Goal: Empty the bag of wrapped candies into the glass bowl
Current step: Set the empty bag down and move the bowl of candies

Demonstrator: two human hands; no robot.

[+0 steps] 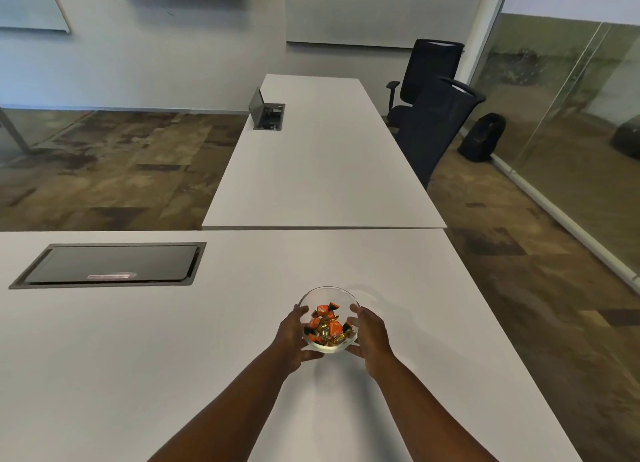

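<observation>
A clear glass bowl [327, 293] stands on the white table [138, 357], a little right of centre. Inside it lie several wrapped candies [327, 324] in orange, black and gold wrappers. My left hand [292, 337] cups the bowl's left side, thumb on the rim and fingers curled under its base. My right hand [369, 333] holds the bowl's right side the same way. No bag is in view.
A closed dark cable hatch [110, 264] is set into the table at the left. A second white table [318, 156] with an open cable box [268, 115] butts on beyond. Two black office chairs [433, 115], a black backpack [483, 136] and a glass wall [571, 115] stand at the right.
</observation>
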